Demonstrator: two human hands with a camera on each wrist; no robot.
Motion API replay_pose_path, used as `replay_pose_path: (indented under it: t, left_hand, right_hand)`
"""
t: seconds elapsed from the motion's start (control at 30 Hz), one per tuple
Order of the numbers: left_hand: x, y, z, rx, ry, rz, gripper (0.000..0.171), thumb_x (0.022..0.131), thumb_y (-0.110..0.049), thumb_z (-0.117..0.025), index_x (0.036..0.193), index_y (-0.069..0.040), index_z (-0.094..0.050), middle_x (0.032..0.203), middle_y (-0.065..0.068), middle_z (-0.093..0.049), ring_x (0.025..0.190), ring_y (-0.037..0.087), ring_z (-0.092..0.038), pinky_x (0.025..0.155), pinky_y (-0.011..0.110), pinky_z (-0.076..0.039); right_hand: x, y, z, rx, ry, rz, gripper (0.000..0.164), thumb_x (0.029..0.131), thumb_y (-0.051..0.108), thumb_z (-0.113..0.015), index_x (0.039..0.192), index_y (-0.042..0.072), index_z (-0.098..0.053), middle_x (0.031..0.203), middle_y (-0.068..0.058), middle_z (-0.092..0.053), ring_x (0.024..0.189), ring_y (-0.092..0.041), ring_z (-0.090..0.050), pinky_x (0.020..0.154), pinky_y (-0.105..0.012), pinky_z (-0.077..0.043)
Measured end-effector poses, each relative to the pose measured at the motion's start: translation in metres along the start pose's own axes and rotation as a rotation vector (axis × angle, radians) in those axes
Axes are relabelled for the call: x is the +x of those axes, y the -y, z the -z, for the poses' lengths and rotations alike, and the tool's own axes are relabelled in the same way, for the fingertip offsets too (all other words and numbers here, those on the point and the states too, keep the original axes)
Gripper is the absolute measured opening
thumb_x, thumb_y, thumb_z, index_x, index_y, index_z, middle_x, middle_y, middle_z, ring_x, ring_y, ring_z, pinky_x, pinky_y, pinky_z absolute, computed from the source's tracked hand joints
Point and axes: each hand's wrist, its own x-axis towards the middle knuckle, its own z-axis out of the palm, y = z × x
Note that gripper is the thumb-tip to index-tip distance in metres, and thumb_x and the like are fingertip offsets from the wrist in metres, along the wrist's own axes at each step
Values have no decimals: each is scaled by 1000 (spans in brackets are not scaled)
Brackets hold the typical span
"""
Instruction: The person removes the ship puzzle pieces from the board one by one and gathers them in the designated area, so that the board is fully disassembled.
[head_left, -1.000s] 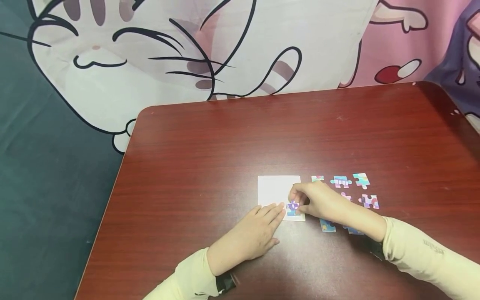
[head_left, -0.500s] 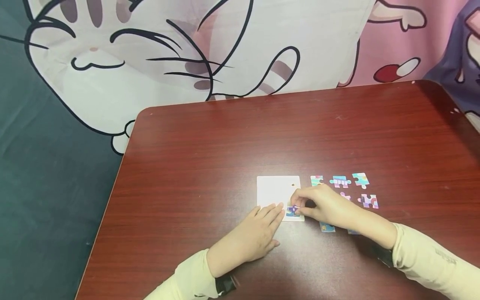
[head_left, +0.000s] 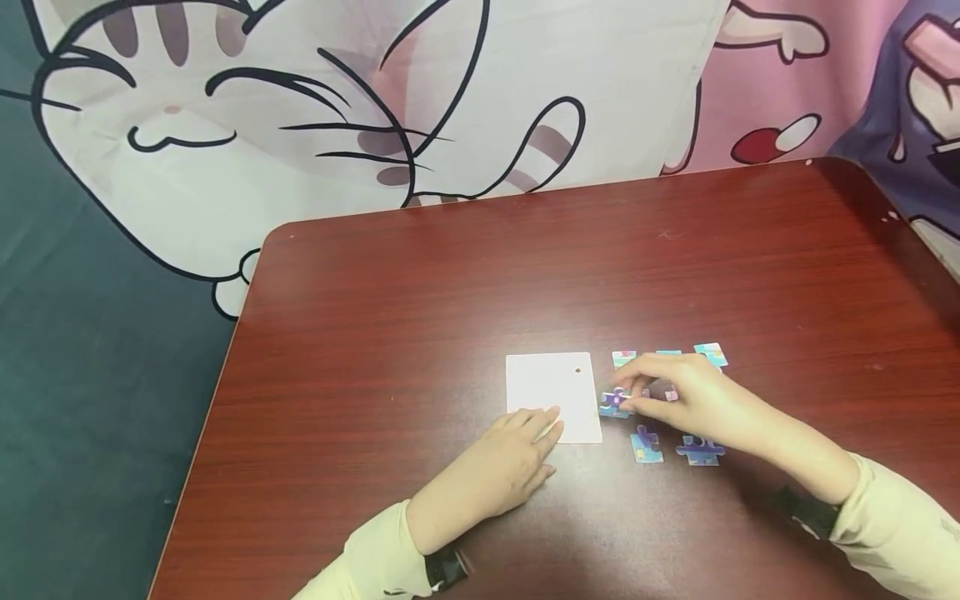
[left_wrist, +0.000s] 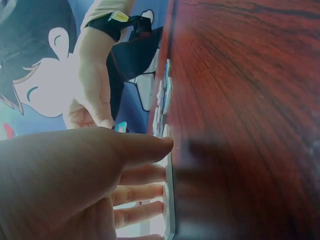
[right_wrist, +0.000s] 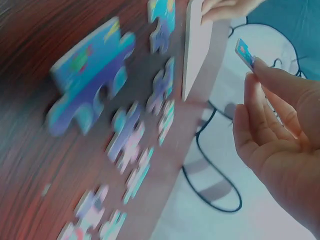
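Note:
My right hand (head_left: 682,392) pinches a small blue and purple jigsaw puzzle piece (right_wrist: 243,53) between thumb and fingers, lifted above the table. In the head view, it is just right of the square white board (head_left: 551,379), over the loose pieces. The board lies flat, with a small dark spot near its far right corner. My left hand (head_left: 495,467) rests palm down, its straight fingers on the board's near left part. In the left wrist view, the fingers (left_wrist: 142,195) lie across the board, with the thumb near its edge.
Several loose puzzle pieces lie right of the board, among them a blue and yellow one (head_left: 647,446), a wide purple and blue one (head_left: 701,451) and a turquoise one (head_left: 710,353). My right hand hides some. A cartoon cat curtain (head_left: 262,167) hangs behind the brown table (head_left: 420,292).
My right hand has lifted the puzzle piece off the board's near right corner and carried it right, over the loose pieces. My left hand stays on the board. The head view has shifted slightly.

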Motion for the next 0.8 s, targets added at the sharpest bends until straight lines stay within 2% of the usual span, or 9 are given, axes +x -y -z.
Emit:
replay_pose_path:
  t: [0.37,0.57,0.73,0.8]
  left_hand:
    - [-3,2,-3,11,-43,-17,52,94,-37,-51,137,-9,-48,144,5,-41,126,17,-43,104,30,-36]
    - [-5,2,-6,21,-77,-26,52,93,-37,-53,136,-9,-48,144,5,-41,126,17,-44,105,30,-35]
    - [-6,2,-6,21,-71,-25,54,93,-38,-53,137,-9,-47,145,5,-40,127,18,-43,105,30,-35]
    - [-6,2,-5,23,-61,-26,55,93,-39,-53,138,-9,-46,146,6,-39,127,18,-42,106,30,-34]
  right_hand:
    - [-32,-18,14,-54,-6,-27,37,66,-1,-79,95,19,-67,75,20,-61,66,5,-54,60,-12,-42]
    - [-47,-22,22,-88,-18,-71,38,68,2,-79,96,23,-66,75,19,-63,68,5,-56,65,-11,-41]
    - [-62,-25,26,-141,-20,-125,36,70,4,-78,96,25,-66,75,22,-62,69,7,-55,64,-10,-40]
    - [-68,-26,28,-143,-22,-143,30,73,8,-77,97,24,-67,75,20,-62,70,7,-55,66,-8,-40]
